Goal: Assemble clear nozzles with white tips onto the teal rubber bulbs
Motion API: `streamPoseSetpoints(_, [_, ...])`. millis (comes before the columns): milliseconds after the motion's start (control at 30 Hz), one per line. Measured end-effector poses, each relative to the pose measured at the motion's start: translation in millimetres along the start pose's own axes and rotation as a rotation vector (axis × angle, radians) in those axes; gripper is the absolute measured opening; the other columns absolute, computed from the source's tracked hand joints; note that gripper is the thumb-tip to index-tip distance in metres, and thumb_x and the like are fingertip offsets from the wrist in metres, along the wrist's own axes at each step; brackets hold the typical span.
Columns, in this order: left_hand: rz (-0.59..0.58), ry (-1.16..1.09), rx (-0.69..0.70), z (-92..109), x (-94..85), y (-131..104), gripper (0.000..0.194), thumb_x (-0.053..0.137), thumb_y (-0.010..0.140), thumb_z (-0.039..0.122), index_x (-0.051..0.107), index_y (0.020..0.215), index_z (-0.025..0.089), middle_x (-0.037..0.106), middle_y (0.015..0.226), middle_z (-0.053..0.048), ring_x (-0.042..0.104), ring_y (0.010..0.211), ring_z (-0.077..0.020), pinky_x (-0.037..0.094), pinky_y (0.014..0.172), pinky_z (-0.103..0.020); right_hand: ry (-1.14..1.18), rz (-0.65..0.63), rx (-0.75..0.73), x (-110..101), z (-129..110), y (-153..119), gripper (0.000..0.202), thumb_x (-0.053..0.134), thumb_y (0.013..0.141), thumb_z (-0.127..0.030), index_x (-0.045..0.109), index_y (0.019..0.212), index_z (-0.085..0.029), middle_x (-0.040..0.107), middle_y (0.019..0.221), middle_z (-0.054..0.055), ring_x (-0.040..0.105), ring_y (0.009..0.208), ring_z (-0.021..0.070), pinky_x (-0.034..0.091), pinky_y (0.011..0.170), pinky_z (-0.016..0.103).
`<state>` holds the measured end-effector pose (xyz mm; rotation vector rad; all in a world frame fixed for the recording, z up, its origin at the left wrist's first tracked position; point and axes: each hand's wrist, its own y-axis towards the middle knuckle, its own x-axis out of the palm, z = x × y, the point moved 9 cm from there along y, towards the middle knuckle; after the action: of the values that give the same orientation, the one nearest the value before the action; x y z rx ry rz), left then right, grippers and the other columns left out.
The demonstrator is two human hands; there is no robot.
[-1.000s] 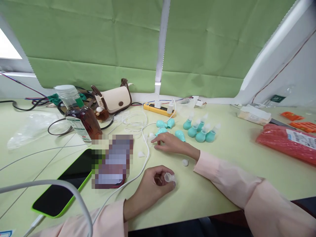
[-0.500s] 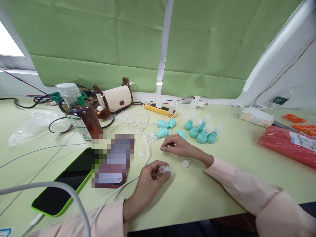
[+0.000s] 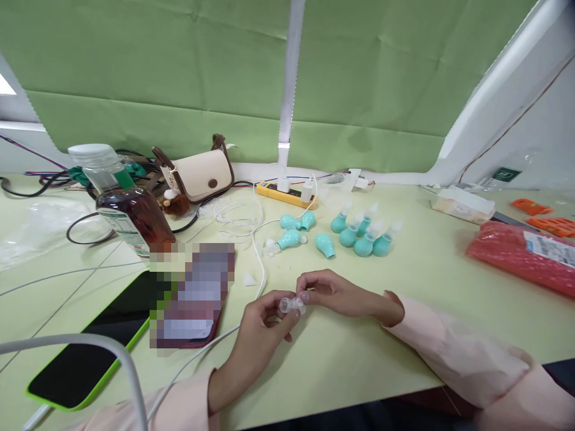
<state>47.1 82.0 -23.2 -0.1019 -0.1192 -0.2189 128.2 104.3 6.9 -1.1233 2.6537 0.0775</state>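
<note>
A small clear plastic tube-shaped piece is pinched in my left hand, its round open end facing left. My right hand meets it from the right, thumb and fingers closed at the piece's other end. What sits between those right fingertips is too small and hidden to make out. Beyond my hands lie loose teal squeeze bulbs, and a single teal bulb rests on its side. Several teal bulbs with clear pointed tips stand upright to the right. A small whitish cone-shaped tip lies left of my hands.
A green-edged phone and a blurred-out phone lie at left, beside a dark-liquid bottle. A white cable runs near my left hand. Behind are a handbag and yellow power strip; a red package lies right.
My right hand has come down and toward me to the clear piece in my left hand. The single teal bulb behind it is now uncovered. The view has shifted slightly.
</note>
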Motion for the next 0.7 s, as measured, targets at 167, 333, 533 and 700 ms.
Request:
streamPoseSetpoints(167, [-0.010,0.007,0.001,2,1.6,-1,0.021,0.064,0.065,0.027,0.061,0.080,0.013,0.051,0.061,0.000,0.045,0.055,-0.0109,0.046,0.044,-0.021,-0.083,0.108,0.007,-3,4,-3,0.013,0.046,0.081,-0.028,0.050,0.077,-0.017,0.052,0.075,0.000,0.049,0.069,0.0101,0.042,0.064,0.024])
streamPoseSetpoints(333, [-0.009,0.013,0.011,4,1.7,-1,0.020,0.063,0.067,0.029,0.062,0.080,0.014,0.052,0.060,-0.001,0.046,0.055,-0.0111,0.045,0.044,-0.020,-0.186,0.242,-0.144,-6,-10,-11,0.008,0.046,0.080,-0.020,0.053,0.084,-0.017,0.056,0.076,0.001,0.053,0.069,0.0102,0.046,0.060,0.022])
streamPoseSetpoints(533, [0.025,0.004,0.004,4,-2.2,1,0.021,0.064,0.065,0.029,0.062,0.077,0.013,0.051,0.057,0.001,0.046,0.051,-0.0104,0.045,0.043,-0.021,-0.435,0.298,-0.392,-4,-39,-21,0.017,0.048,0.077,-0.013,0.062,0.085,-0.019,0.061,0.069,0.001,0.054,0.060,0.0093,0.047,0.057,0.022])
streamPoseSetpoints(700, [0.017,0.011,0.015,5,-1.6,1,0.020,0.063,0.066,0.029,0.061,0.078,0.013,0.052,0.059,0.000,0.045,0.052,-0.0102,0.044,0.044,-0.021,-0.470,0.323,-0.438,-8,-43,-20,0.019,0.052,0.071,-0.010,0.063,0.084,-0.018,0.061,0.068,0.002,0.054,0.057,0.0096,0.046,0.052,0.021])
